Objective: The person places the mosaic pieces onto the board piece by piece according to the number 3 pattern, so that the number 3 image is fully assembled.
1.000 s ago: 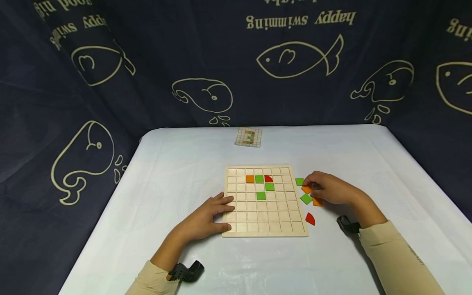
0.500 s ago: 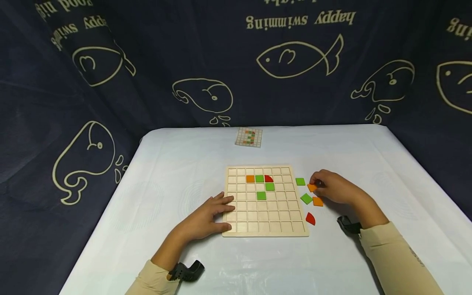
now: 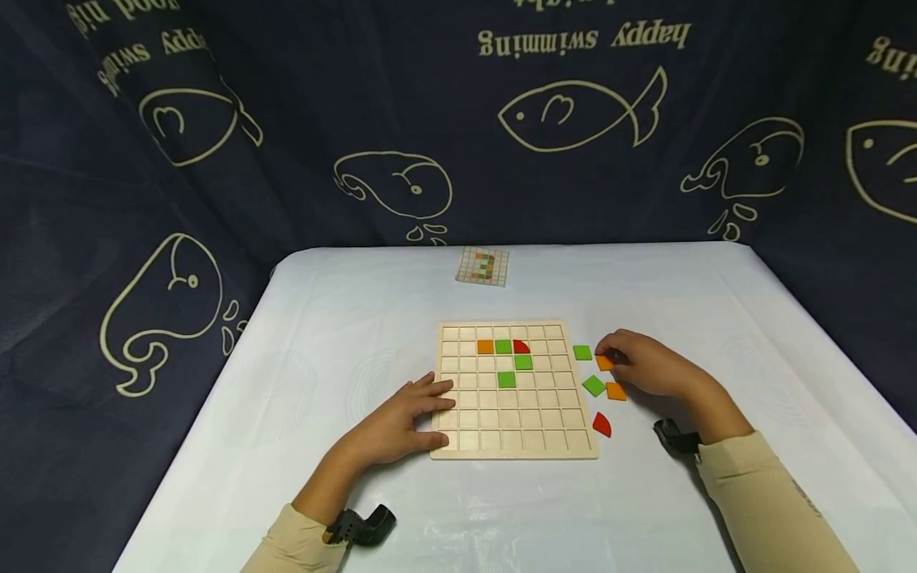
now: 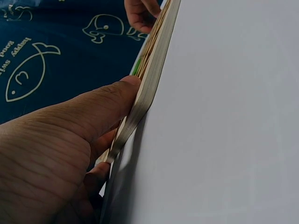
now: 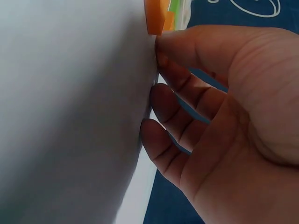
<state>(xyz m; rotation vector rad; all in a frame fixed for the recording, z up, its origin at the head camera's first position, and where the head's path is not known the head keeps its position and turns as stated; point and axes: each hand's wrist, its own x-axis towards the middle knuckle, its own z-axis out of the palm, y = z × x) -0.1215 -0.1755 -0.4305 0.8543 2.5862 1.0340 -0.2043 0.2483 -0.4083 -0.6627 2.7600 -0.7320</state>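
Note:
A wooden grid board (image 3: 516,418) lies on the table with an orange square, several green squares and a red quarter-round tile (image 3: 521,347) set in its cells. My left hand (image 3: 394,426) rests on the board's left edge, fingers spread; the left wrist view shows its thumb (image 4: 107,98) against that edge. Right of the board, my right hand (image 3: 655,366) pinches an orange tile (image 3: 604,363) at the table surface, partly hidden by the fingertips. Around it lie a green tile (image 3: 583,352), another green tile (image 3: 594,386), an orange tile (image 3: 616,391) and a red quarter-round tile (image 3: 602,424).
A small card (image 3: 483,267) with a printed grid pattern of coloured shapes lies at the table's far edge. White cloth covers the table (image 3: 344,318). A dark blue curtain (image 3: 458,119) with fish and whale drawings hangs behind and at the sides.
My right hand has shifted slightly right and away from me, and the orange tile at its fingertips has moved with it. The left hand and the board have stayed put.

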